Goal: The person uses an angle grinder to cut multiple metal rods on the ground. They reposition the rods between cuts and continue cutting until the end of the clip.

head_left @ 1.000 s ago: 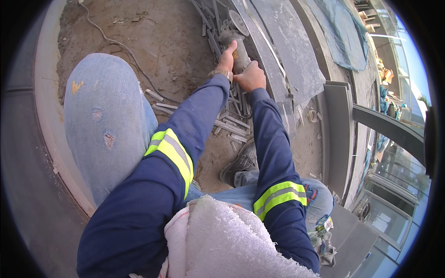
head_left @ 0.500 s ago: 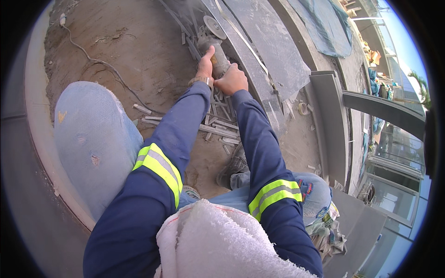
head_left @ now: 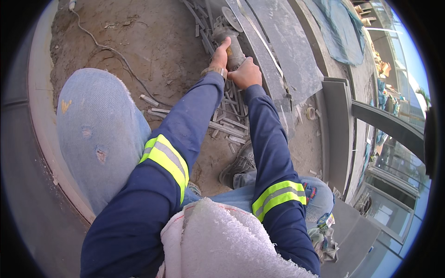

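Observation:
My left hand grips an angle grinder by its body, thumb toward the head, where a cutting disc shows. My right hand is closed around the back end of the same tool. The disc sits over the near edge of a long grey slab, which has a pale strip along it. Narrow offcuts lie heaped below my hands. A grey cord runs across the dusty ground.
My raised knee is at left, beside a pale ledge; my boot is under my arms. At right stand a grey metal beam, a blue tarp, a tape roll and glazed frames. A white towel hangs at my chest.
The whole view shifted left and down by half a second ago, then swung partly back. Both hands stay on the grinder, which shows little movement against the slab.

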Motion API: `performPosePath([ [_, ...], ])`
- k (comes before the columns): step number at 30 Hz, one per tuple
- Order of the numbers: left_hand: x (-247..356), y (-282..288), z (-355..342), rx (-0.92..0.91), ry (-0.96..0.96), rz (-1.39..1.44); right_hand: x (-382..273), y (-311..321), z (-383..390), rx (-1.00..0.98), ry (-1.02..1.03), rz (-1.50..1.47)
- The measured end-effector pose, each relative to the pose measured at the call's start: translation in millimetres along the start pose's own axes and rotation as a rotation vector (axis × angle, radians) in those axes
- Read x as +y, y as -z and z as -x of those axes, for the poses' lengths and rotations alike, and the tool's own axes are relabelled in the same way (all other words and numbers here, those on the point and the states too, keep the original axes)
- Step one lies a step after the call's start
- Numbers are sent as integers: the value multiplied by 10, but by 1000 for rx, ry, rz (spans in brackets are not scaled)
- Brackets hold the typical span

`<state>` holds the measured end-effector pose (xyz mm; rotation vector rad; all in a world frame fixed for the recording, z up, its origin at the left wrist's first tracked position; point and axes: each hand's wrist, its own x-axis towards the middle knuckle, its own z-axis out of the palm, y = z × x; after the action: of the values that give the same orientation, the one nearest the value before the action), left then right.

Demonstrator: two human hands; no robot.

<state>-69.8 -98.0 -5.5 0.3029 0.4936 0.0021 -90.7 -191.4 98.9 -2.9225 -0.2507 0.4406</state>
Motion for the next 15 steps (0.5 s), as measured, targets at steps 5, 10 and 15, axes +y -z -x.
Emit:
performPosePath([
  [5, 23, -3, -64, 1, -6, -5, -13, 5, -60, 3, 1, -7],
  [10, 2, 7, -153, -1, -38, -9, -15, -4, -101, 12, -5, -11],
  [15, -3, 107, -331, 7, -47, -36, -23, -23, -159, 12, 2, -12],
])
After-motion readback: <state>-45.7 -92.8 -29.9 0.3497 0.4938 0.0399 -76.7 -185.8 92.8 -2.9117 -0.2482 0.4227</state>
